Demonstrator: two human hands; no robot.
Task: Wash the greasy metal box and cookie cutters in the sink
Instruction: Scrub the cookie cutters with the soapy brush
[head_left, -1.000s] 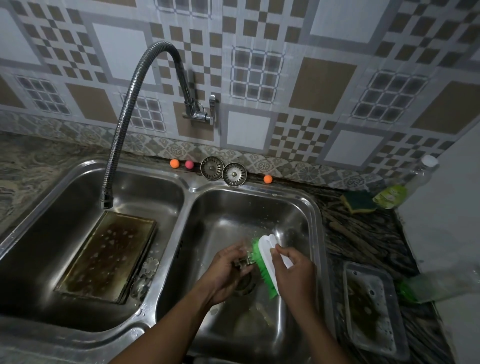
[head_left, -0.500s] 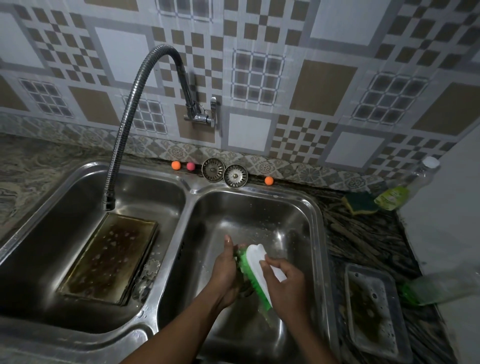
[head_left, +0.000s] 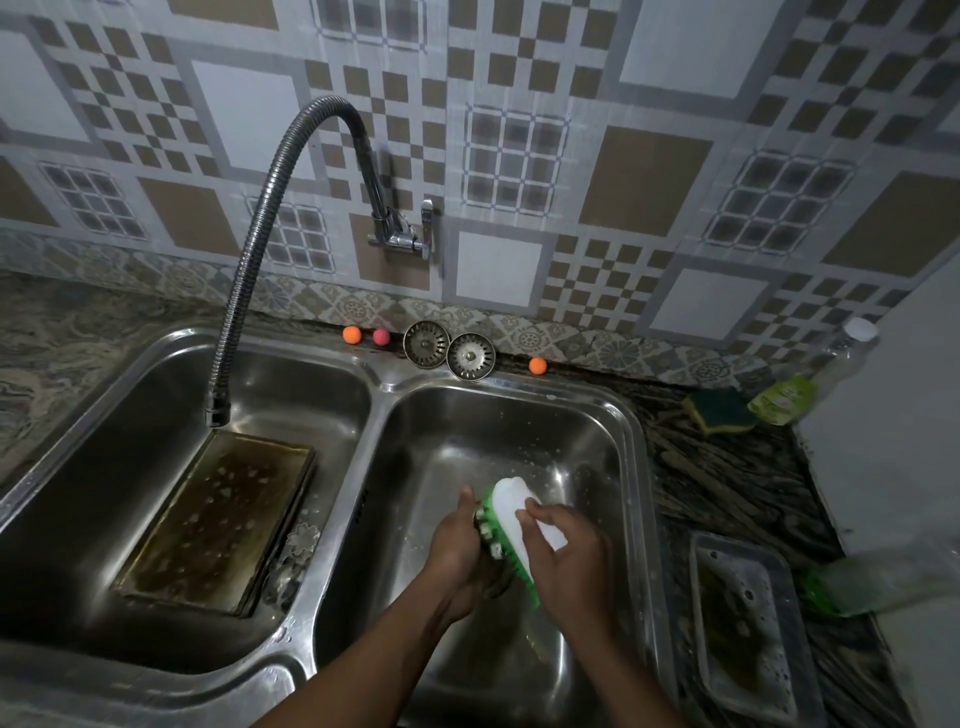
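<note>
Grip of right hand (head_left: 571, 561) wrapped over the white back of a green-bristled scrub brush (head_left: 511, 512). Grip of left hand (head_left: 457, 545) curled round something small, mostly hidden by fingers and bristles and judged to be a cookie cutter, held over the right basin of the double sink (head_left: 387, 382). Greasy metal box (head_left: 218, 519) lying flat in the left basin, flecked with suds, below the flexible tap (head_left: 249, 260).

Handling, as a judgement: thin sheet metal throughout, stiff, light and slick with grease and soap. Box best lifted by its two long rims with both hands. Cutters best pinched by the outer band, clear of the thin edge and without squeezing hard enough to bend them.

Count: one box. Two loose cutters against its right side, a flower-shaped cutter (head_left: 303, 538) and a dimmer second cutter (head_left: 283, 577) of unclear shape, plus the one presumed in hand. One soapy rectangular tray (head_left: 743, 623), perhaps the lid, on the table (head_left: 727, 478) at right. Also two sink strainers (head_left: 426, 344), three small balls (head_left: 351, 334), one sponge (head_left: 719, 410) and two plastic bottles (head_left: 815, 379).
</note>
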